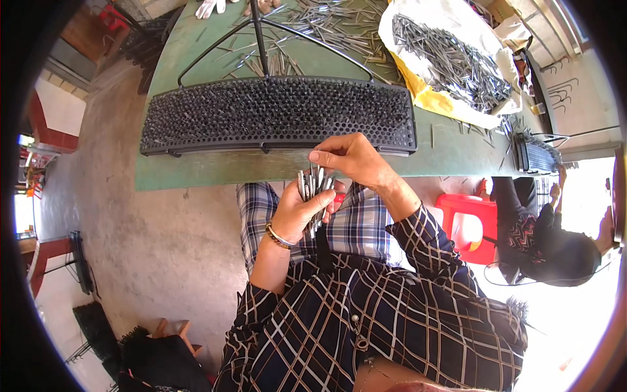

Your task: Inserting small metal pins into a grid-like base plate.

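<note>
My left hand (294,210) is wrapped round a bundle of thin metal rods (312,186), held upright above my lap. Over the bundle's top, my right hand (356,162) has thumb and forefinger pinched on what looks like one rod's upper end. A small red patch (339,197) shows by the left fingers; I cannot tell what it is. Just beyond both hands, a long black perforated rack (274,111) sits at the table's near edge. Short dark rods stand packed in most of its holes, while bare holes show along its front, more toward the right.
The green table (215,163) carries scattered loose rods (326,26) behind the rack's frame (261,46). A white and yellow sack (424,98) of rods lies at the far right. A glove (210,8) is far left. A red stool (467,222) and another person (548,242) are at right.
</note>
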The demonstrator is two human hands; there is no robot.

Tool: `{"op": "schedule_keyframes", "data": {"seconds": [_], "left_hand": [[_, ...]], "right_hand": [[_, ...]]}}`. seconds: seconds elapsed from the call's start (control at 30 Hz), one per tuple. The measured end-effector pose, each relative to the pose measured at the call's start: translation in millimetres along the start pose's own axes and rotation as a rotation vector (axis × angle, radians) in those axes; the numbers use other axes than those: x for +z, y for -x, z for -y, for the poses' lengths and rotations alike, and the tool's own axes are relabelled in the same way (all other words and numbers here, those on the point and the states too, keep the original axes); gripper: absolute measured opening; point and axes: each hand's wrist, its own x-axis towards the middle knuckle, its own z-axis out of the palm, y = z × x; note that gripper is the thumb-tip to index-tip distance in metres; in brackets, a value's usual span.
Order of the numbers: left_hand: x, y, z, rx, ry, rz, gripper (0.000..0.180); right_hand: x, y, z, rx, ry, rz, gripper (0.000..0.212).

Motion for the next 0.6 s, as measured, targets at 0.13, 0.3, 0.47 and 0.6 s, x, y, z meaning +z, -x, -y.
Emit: {"op": "schedule_keyframes", "data": {"seconds": [0.13,0.3,0.47,0.6], "left_hand": [[-5,0,2,-0.02,-0.038,0.025,0.039],[-5,1,4,-0.012,-0.054,0.023,0.047],[-7,-3,8,-0.021,-0.009,-0.008,0.046],[-12,-6,13,-0.027,0.094,-0.066,0.042]], "right_hand": [[-3,-4,2,-0.006,0.054,0.073,0.023],[-7,-10,2,-0.042,0.106,0.11,0.022],[-6,-20,16,-0.283,0.244,-0.295,0.02],[1,-39,10,-0.585,0.433,-0.46,0.019]]}}
